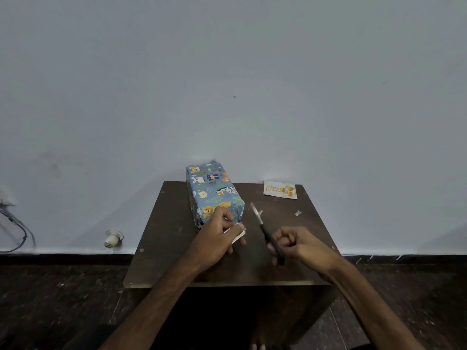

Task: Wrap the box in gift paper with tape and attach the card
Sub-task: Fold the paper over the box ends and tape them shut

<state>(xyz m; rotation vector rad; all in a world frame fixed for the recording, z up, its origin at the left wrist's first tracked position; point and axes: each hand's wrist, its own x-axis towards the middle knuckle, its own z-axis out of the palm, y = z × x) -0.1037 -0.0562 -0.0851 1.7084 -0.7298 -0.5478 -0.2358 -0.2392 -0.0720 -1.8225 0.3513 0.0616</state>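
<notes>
A long box [214,190] wrapped in blue animal-print paper lies on the small dark wooden table [177,236], running from the back edge toward me. My left hand [217,233] is at the box's near end, holding a roll of clear tape [237,232] with its fingers curled round it. My right hand [290,245] grips black-handled scissors [267,231], their blades pointing up and to the left, a bit of tape on them. A white "Happy Birthday" card [280,190] with gold balloons lies flat at the table's back right.
A small scrap [298,212] lies on the table right of the scissors. The table stands against a plain grey wall. On the dark floor to the left are a white fitting [113,239] and cables [17,228].
</notes>
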